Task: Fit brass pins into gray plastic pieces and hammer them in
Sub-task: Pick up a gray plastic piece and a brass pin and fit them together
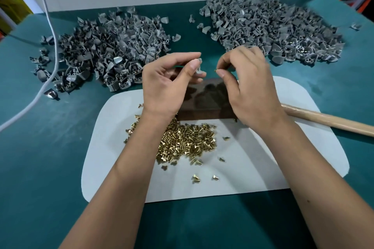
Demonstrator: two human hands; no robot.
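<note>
Left hand pinching a small gray plastic piece and right hand pinching a short brass pin, held tip-to-hole above the dark wooden block for insertion.

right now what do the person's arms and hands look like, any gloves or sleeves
Both are bare: the left hand and right hand wear no gloves, rings or watch, and no sleeve shows on either forearm up to the picture's edge. Fingernails are short and unpainted.

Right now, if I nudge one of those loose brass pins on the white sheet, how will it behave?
A loose brass pin would probably roll in a curve, since its head looks wider than its shank. It looks small and smooth, so likely slippery to pinch. The white sheet looks flat, without a raised edge, so a pushed pin could skid onto the green mat.
</note>
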